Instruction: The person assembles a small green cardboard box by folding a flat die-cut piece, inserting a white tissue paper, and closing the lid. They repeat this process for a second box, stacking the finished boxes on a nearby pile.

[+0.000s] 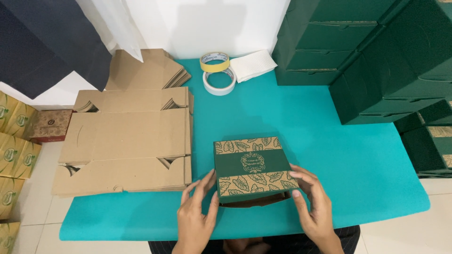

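A small square green box sits near the front edge of the teal tabletop, its lid crossed by two tan leaf-patterned bands with a pale ornamental emblem between them. The left hand rests against the box's left front corner, fingers loosely spread and touching the side; the right hand cups the right front corner, fingers curved along the edge. Neither hand lifts the box; a dark flap shows beneath its front side. To the left lies a stack of flat brown cardboard blanks, die-cut with notches, overhanging the tabletop's edge, with a second, smaller pile behind it. At the back stand a yellow tape roll leaning on a white tape roll, and just beside them a folded white napkin. Stacked plain dark green boxes fill the right rear. Yellow-green cartons line the far left floor.
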